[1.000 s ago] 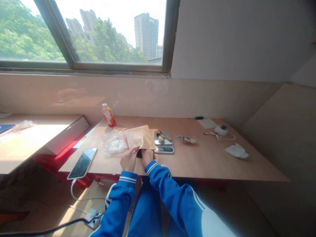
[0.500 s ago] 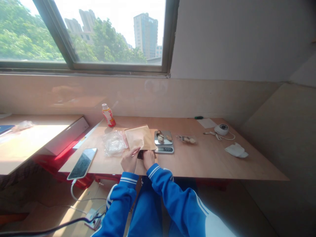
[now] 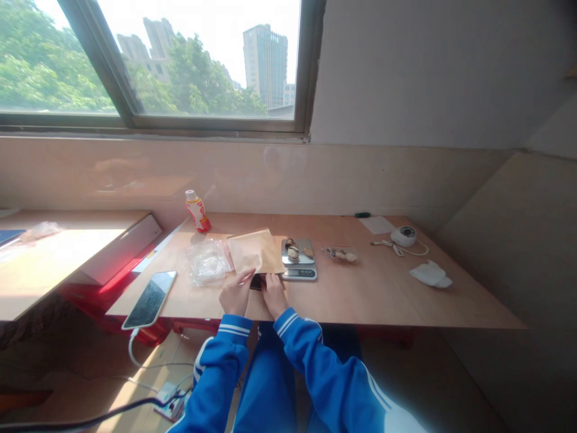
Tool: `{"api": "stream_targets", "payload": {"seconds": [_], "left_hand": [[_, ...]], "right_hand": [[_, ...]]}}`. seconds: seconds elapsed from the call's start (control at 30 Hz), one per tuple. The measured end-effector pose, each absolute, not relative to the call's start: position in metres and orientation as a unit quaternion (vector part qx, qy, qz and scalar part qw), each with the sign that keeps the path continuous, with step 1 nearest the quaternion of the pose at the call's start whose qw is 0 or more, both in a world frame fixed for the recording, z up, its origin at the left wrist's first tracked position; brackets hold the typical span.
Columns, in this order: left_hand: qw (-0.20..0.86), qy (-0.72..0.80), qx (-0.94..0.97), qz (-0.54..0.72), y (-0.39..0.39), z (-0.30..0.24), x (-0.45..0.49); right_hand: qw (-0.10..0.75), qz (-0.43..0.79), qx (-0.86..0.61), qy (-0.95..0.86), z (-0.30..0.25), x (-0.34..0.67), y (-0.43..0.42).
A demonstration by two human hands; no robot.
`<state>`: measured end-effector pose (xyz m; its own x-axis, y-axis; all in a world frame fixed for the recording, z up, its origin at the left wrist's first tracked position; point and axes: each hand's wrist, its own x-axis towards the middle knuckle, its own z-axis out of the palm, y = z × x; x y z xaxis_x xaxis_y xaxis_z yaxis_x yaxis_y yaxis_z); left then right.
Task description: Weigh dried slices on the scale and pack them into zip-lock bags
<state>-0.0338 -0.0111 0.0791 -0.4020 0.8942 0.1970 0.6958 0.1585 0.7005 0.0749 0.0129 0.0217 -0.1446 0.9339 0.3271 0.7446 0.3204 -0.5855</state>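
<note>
A brown kraft paper bag point(image 3: 256, 249) lies on the table with its mouth toward me; a dark gap shows at that edge. My left hand point(image 3: 235, 293) is closed, pinching the left side of the mouth. On the right side, my right hand point(image 3: 274, 294) has its fingers closed on the bag's edge, close to the dark gap. Right beside the bag stands a small kitchen scale point(image 3: 300, 274). On its plate rest pale and brown dried pieces point(image 3: 293, 252), too small to name.
Left of the bag lie clear plastic bags point(image 3: 207, 263), a phone point(image 3: 151, 299) on a cable and a drink bottle point(image 3: 198, 211). To the right are a zip bag with pieces point(image 3: 341, 254), a white dome camera point(image 3: 404, 236) and crumpled tissue point(image 3: 430, 275). The table's front edge point(image 3: 383, 325) runs below.
My right hand has turned and drawn back a little; its fingers now show at the bag's edge. My left hand keeps its pinch, and the bag has hardly moved.
</note>
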Motion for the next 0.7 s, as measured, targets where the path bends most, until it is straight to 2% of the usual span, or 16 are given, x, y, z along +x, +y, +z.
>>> {"api": "stream_targets", "payload": {"seconds": [0.23,0.37,0.53,0.6,0.7], "left_hand": [[0.138,0.744,0.536,0.374,-0.010,0.083,-0.037],[0.136,0.750,0.530,0.372,-0.010,0.083,-0.035],[0.142,0.755,0.525,0.367,-0.012,0.086,-0.037],[0.147,0.756,0.520,0.368,-0.012,0.087,-0.041],[0.147,0.757,0.513,0.378,-0.010,0.086,-0.045]], "right_hand": [[0.468,0.203,-0.500,-0.700,0.029,0.085,0.002],[0.505,0.245,-0.483,-0.671,0.036,0.091,-0.002],[0.536,0.359,-0.413,-0.643,0.049,0.113,-0.011],[0.572,0.360,-0.412,-0.611,0.051,0.132,-0.010],[0.625,0.291,-0.474,-0.548,0.046,0.167,0.006]]}}
